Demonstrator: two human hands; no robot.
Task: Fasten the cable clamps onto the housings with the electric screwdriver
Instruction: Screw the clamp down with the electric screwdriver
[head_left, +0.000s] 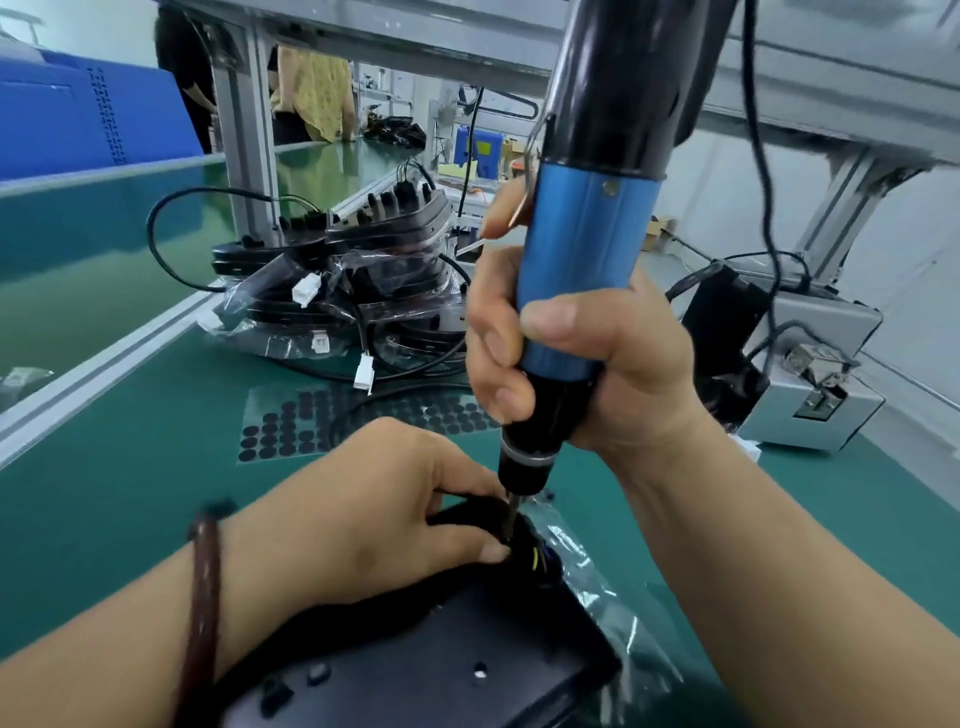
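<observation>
The left hand (395, 499) pinches the black cable (460, 519) down on the housing (467, 654) beneath its fingertips, with the clamp itself hidden; it should press firmly so nothing twists. Just right of those fingertips the bit (513, 506) lands. The right hand (618, 379), clenched round the electric screwdriver (582, 260), should push straight down and square to the screw.

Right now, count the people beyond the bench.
2: a person in black left of the post, a person in yellow right of it. Others may be hidden.
</observation>
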